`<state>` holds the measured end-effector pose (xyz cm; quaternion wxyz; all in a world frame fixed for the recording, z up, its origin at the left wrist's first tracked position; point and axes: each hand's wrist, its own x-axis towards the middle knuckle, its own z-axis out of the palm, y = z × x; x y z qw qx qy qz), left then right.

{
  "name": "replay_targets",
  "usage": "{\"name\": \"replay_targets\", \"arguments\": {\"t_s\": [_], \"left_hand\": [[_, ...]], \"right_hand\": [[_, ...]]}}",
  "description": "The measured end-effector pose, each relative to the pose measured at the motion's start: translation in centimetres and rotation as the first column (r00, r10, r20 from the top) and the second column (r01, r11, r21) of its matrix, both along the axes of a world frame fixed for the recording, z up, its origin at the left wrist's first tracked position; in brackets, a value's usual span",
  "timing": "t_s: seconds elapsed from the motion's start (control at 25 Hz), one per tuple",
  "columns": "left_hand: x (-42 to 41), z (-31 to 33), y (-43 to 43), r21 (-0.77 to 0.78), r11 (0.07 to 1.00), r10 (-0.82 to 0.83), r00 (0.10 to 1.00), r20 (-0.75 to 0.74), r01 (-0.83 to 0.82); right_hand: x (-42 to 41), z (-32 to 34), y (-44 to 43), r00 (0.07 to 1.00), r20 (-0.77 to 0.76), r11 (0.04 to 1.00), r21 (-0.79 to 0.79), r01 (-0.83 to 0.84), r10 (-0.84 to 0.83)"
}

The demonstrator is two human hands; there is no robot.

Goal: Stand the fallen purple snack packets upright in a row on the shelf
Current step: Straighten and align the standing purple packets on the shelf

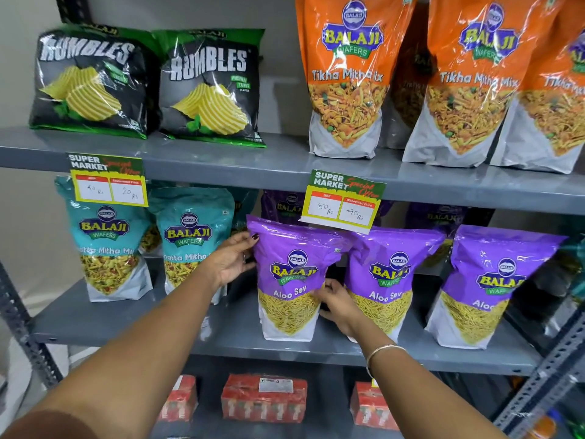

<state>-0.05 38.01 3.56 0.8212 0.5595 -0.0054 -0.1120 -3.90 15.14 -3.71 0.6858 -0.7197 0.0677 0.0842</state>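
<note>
Three purple Aloo Sev packets stand upright in a front row on the grey middle shelf [221,337]. My left hand [232,259] presses the upper left edge of the leftmost purple packet [292,248]. My right hand [335,301] grips its lower right side, in the gap beside the middle purple packet [384,274]. The right purple packet [493,280] leans slightly right, untouched. More purple packets [283,205] show dimly behind the row, under the upper shelf.
Teal Khatta Mitha packets [190,236] stand left of the purple row. A price card [343,201] hangs over the purple packets. Orange Tikha Mitha packets [348,74] and black Rumbles bags [209,87] fill the upper shelf. Red boxes [264,397] sit below. A metal upright [544,375] is at right.
</note>
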Motion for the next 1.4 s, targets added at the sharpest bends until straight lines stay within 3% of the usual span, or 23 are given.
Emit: {"name": "replay_targets", "arguments": {"t_s": [0.08, 0.16, 0.2, 0.28, 0.56, 0.8, 0.88, 1.08, 1.4], "left_hand": [[-0.9, -0.6, 0.2, 0.187, 0.971, -0.141, 0.989, -0.046, 0.147], [-1.8, -2.6, 0.2, 0.471, 0.82, -0.269, 0.945, -0.185, 0.326], [-2.3, -3.6, -0.1, 0.528, 0.777, -0.265, 0.939, -0.22, 0.343], [-3.0, -4.8, -0.5, 0.548, 0.794, -0.187, 0.963, -0.194, 0.264], [-2.4, -5.3, 2.1, 0.518, 0.851, -0.01, 0.99, -0.142, 0.083], [-2.9, -4.9, 2.0, 0.458, 0.881, -0.05, 0.987, -0.151, 0.114], [-2.5, -3.9, 2.8, 0.32, 0.937, -0.1, 0.985, -0.137, 0.14], [-0.6, -0.4, 3.4, 0.019, 0.999, 0.049, 0.999, 0.011, -0.049], [-0.5, -0.5, 3.1, -0.051, 0.99, 0.128, 0.992, -0.019, -0.129]], "right_hand": [[-0.8, -0.1, 0.2, 0.994, -0.032, 0.994, -0.005, -0.106, 0.106], [-1.0, -0.3, 0.6, 0.993, 0.006, 0.993, -0.031, -0.116, 0.117], [-0.7, -0.7, 0.8, 0.995, 0.027, 0.994, -0.044, -0.096, 0.097], [-0.3, -1.0, 1.5, 0.995, 0.068, 0.997, -0.047, -0.066, 0.069], [0.5, -2.0, 4.9, 0.988, 0.138, 0.998, -0.036, -0.06, 0.064], [1.7, -0.1, 3.8, 0.988, 0.097, 0.991, 0.076, 0.109, -0.117], [2.0, 0.7, 3.4, 0.967, 0.151, 0.979, 0.044, 0.199, -0.204], [2.5, 0.8, 3.0, 0.946, 0.224, 0.971, 0.031, 0.235, -0.236], [2.3, -0.2, 2.7, 0.984, 0.119, 0.976, -0.158, 0.152, -0.134]]}}
